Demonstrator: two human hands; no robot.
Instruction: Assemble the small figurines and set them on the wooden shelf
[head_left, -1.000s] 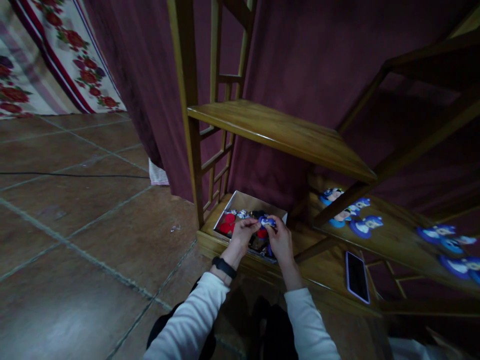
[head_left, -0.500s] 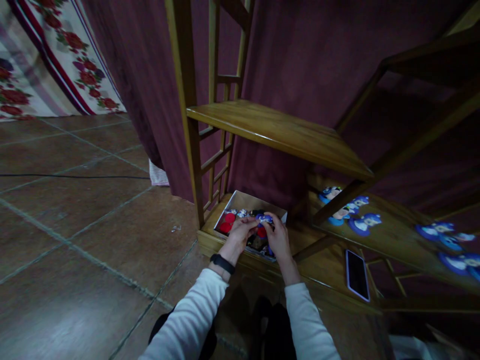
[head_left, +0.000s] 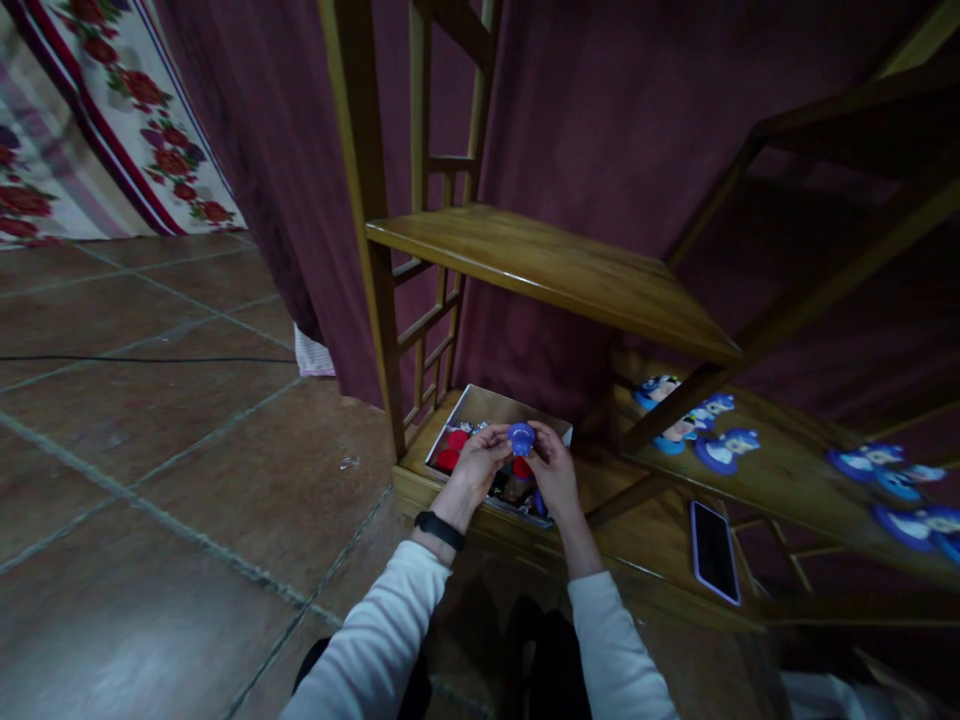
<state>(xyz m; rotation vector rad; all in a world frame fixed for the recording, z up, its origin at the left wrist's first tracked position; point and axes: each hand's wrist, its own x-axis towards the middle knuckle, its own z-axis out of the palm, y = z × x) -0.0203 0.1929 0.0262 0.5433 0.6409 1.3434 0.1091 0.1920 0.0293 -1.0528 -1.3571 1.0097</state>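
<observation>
Between the fingertips of both hands is a small figurine (head_left: 521, 438) with a round blue-purple base facing me. My left hand (head_left: 482, 462) grips it from the left, a dark band round the wrist. From the other side my right hand (head_left: 553, 466) pinches it too. Just below the hands stands an open cardboard box (head_left: 487, 400) on the bottom shelf. Inside it lie red round pieces (head_left: 448, 459) and other small figures, partly covered by my hands.
Several blue-based figurines (head_left: 726, 450) stand on the right-hand shelf (head_left: 795, 470). A phone (head_left: 715, 552) lies on the lower board. An empty-topped wooden shelf (head_left: 555, 262) juts out above the box, beside an upright post (head_left: 367, 240). A cable (head_left: 150, 358) crosses the tiled floor.
The figurine has been turned in my fingers, so its round base now faces me instead of its side. Both hands stay above the box.
</observation>
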